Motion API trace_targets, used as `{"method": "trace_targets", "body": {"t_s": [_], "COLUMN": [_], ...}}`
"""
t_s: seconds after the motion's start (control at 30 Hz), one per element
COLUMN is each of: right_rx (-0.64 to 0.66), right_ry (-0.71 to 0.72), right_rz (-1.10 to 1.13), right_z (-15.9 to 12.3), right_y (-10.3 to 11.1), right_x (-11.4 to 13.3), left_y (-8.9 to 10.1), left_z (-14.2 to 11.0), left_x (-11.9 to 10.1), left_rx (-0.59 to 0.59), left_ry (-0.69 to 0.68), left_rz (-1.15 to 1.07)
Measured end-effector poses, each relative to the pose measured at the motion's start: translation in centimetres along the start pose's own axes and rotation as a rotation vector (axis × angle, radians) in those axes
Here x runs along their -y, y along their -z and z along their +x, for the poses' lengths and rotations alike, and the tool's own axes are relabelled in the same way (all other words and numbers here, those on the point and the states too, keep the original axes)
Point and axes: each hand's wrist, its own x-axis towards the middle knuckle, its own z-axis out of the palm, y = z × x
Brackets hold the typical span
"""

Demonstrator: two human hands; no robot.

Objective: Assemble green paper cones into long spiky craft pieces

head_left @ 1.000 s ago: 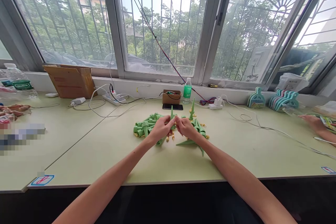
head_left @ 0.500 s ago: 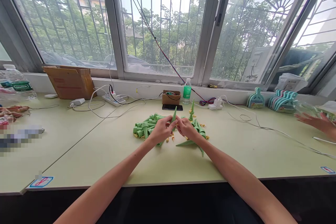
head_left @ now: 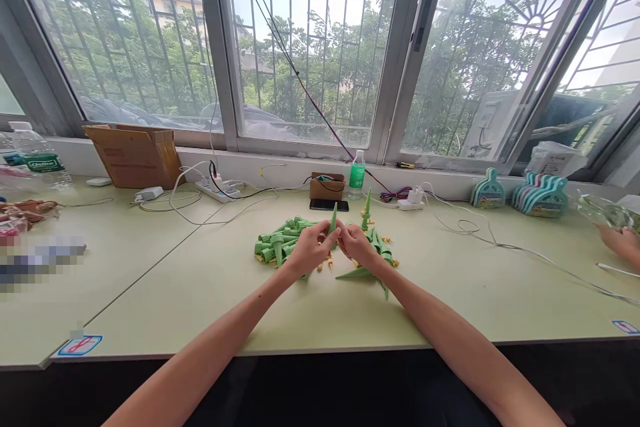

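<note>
In the head view my left hand [head_left: 313, 248] is closed round a green plastic cone [head_left: 333, 217] held upright, tip up. My right hand [head_left: 356, 245] meets it from the right, its fingers pinched at the cone's side; what lies between them is hidden. Left of my hands is a pile of green tapered tubes [head_left: 277, 240] with ribbed collars. Further green cones [head_left: 354, 273] lie under and beside my right hand. Small yellow pieces [head_left: 330, 261] are scattered between. Behind my right hand stands a green cone with yellow parts at its base [head_left: 367, 210].
Behind the work are a black phone [head_left: 329, 205], a small cardboard box [head_left: 327, 187] and a green-labelled bottle [head_left: 357, 175]. White cables and a power strip [head_left: 220, 190] run along the back. Teal plastic pieces [head_left: 540, 195] stand at right, near another person's hand [head_left: 623, 240] with a clear plastic bag.
My hands stay almost in place on the cone, with only slight finger movement. At far right the other person's hand has drawn away to the right with the clear bag.
</note>
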Motion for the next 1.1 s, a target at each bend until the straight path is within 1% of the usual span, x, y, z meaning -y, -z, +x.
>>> {"method": "trace_targets", "body": {"t_s": [0.17,0.47,0.53,0.7,1.1], "right_rx": [-0.001,-0.010,-0.009,0.011,0.030], "right_ry": [0.019,0.060,0.066,0.084,0.079], "right_rz": [0.038,0.065,0.052,0.042,0.061], "right_z": [0.07,0.03,0.02,-0.08,-0.19], "right_y": [0.06,0.03,0.03,0.15,0.21], "right_x": [0.05,0.06,-0.04,-0.05,0.12], "left_y": [-0.01,0.07,0.03,-0.01,0.05], "left_z": [0.13,0.13,0.07,-0.06,-0.02], "left_x": [0.33,0.23,0.11,-0.04,0.28], "left_rx": [-0.019,-0.008,-0.013,-0.034,-0.019], "left_ry": [0.024,0.064,0.041,-0.064,-0.100], "left_rz": [-0.042,-0.100,-0.072,0.077,0.128]}}
